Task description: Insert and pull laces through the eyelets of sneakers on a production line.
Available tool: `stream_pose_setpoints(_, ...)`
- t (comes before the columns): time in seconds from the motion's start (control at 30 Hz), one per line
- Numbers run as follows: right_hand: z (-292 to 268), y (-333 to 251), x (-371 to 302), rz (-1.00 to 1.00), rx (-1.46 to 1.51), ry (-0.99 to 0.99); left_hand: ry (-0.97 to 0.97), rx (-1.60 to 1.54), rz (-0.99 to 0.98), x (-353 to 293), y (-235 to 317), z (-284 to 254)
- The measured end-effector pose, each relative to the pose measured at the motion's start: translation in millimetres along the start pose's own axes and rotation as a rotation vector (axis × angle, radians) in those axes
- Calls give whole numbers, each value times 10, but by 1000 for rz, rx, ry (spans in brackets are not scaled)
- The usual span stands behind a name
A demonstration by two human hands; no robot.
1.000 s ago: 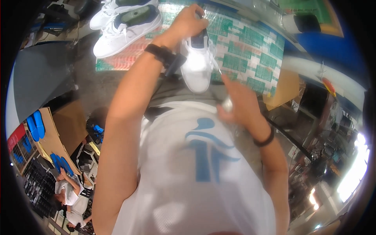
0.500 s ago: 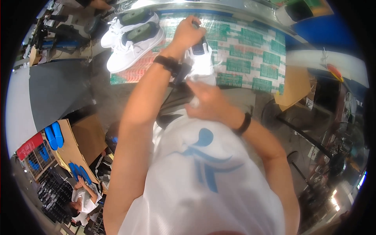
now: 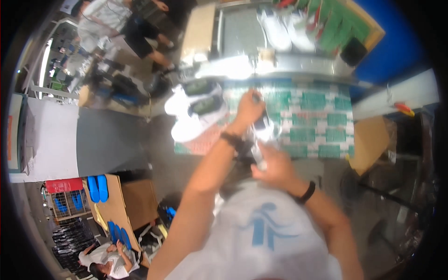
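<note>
In front of me a white sneaker (image 3: 265, 134) with a dark lining lies on a green-and-white printed surface, its toe toward me. My left hand (image 3: 250, 111) is closed at the sneaker's heel end, where a small dark bit shows between the fingers. My right hand (image 3: 276, 164) is closed at the toe end, with something whitish under the thumb that looks like the toe but is blurred. To the left of my left hand sits a pair of white sneakers (image 3: 191, 123) with green insoles.
Beyond the printed surface runs a metal-edged line carrying white shoes (image 3: 280, 35) beside a box of green pieces (image 3: 329, 28). A grey table (image 3: 112, 142) stands left, near a cardboard box (image 3: 137, 200) with blue soles. Other people (image 3: 109, 263) are at lower left and upper left.
The view has tilted up, so the scene sits lower and further right, and the line with shoes behind now shows. Both hands stay on the same sneaker, with little change of grip.
</note>
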State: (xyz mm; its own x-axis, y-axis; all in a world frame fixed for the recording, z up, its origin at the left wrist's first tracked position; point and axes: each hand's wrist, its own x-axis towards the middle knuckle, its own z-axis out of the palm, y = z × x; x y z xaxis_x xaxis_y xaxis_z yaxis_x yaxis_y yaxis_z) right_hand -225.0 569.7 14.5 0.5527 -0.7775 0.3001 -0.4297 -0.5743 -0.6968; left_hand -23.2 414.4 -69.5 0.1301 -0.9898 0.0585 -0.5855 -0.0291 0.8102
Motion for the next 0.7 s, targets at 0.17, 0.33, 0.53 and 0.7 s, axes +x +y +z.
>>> stream_pose_setpoints(0.17,-313,-29,-140,60,135,-45,-134,-115,-80,171,269,-281)
stream_pose_setpoints(0.33,-417,-17,-25,99,32,-100,-123,-139,-142,188,296,-274)
stream_pose_setpoints(0.53,-239,241,-122,-120,-266,2,-134,-91,-145,99,367,-203)
stream_pose_setpoints(0.7,-408,287,-245,-82,-224,-3,-138,-67,-164,61,426,-264)
